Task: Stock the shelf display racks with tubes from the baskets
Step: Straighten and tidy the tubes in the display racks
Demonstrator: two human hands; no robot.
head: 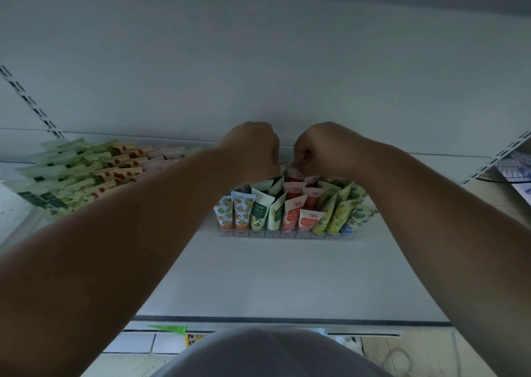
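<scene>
Loose tubes (pixel 86 172) are lying heaped in a clear basket (pixel 26 224) on the white shelf (pixel 258 276), far left. Left hand (pixel 253 149) is curling over the back of the clear display rack (pixel 287 233), contents of its grip can't tell. Right hand (pixel 319 149) is pinching a red-and-white tube (pixel 294 174) at the rack's rear red row, beside rows of orange, green, yellow tubes.

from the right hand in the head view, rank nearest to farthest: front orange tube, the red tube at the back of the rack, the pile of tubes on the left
From the right hand:
1. red tube at the back of the rack, right at its fingers.
2. front orange tube, at the rack's front left corner.
3. pile of tubes, far left on the shelf.
</scene>
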